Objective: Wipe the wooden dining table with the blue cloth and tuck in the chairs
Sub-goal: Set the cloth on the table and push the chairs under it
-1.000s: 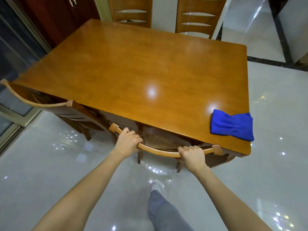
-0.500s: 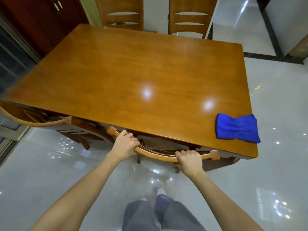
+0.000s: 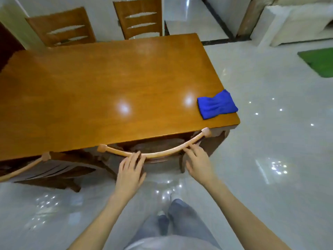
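Near chair pushed in under the table, both hands loosening on its top rail.

At nine o'clock a second near-side chair [image 3: 27,168] stands angled, its curved rail still clear of the table edge, so it looks only partly tucked. The wooden dining table [image 3: 100,91] fills the middle, glossy and bare of crumbs as far as can be seen; wiping seems finished, though that is a judgement. At six o'clock the left hand [image 3: 130,171] lies with fingers spread and mostly open, fingertips just touching the top rail of the near chair [image 3: 162,154], not gripping. The right hand [image 3: 197,164] is likewise open, fingers extended onto the rail. That chair's seat sits under the table. The blue cloth [image 3: 217,104] lies bunched at three o'clock, near the table's right corner. At twelve o'clock two far chairs [image 3: 100,26] stand against the far edge. The left chair probably remains.
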